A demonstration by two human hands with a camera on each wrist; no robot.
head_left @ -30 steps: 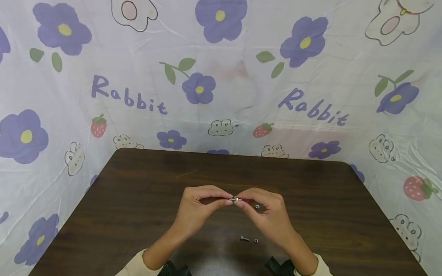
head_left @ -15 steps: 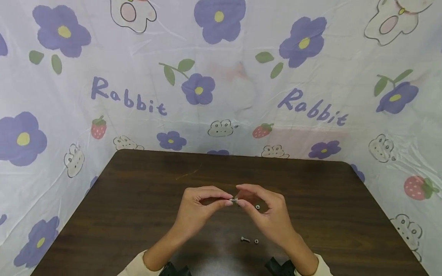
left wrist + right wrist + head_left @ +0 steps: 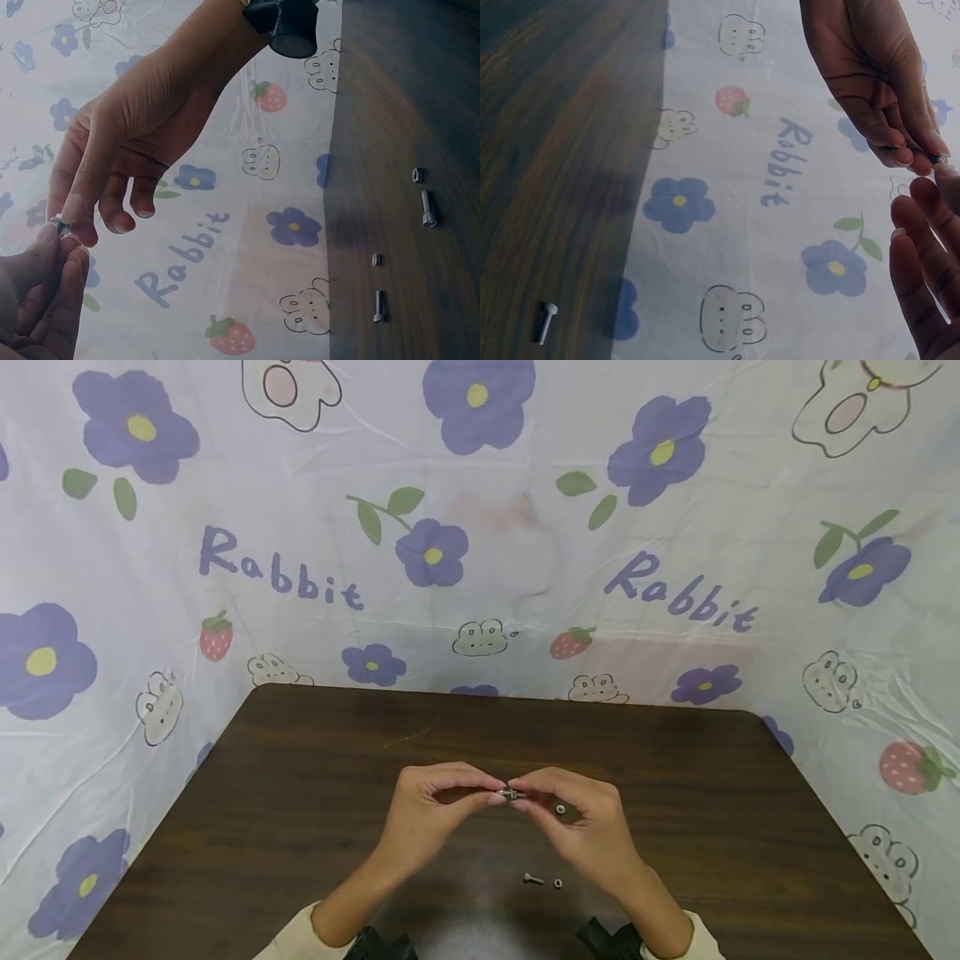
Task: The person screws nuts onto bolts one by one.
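Above the middle of the table, both hands meet at a small silver bolt (image 3: 506,793) with a nut (image 3: 514,793) on its shank. My left hand (image 3: 431,814) pinches one end of the bolt between thumb and forefinger. From the other side my right hand (image 3: 588,814) has thumb and forefinger at the nut, pinching it. In the left wrist view the right hand (image 3: 142,127) reaches down from the top, its other fingers loosely bent. The right wrist view shows the left hand (image 3: 877,67) above, and fingertips mostly cover the metal pieces.
On the dark wooden table (image 3: 300,827) lie a loose bolt (image 3: 533,879) and a nut (image 3: 558,884) near the front. Another nut (image 3: 561,809) shows within the right hand's curve; a second bolt (image 3: 428,208) appears in the left wrist view. A patterned cloth (image 3: 525,610) hangs behind.
Half a second ago the right forefinger was lifted off the nut; now it is back down, closing the pinch with the thumb. The left hand has kept its hold and place.
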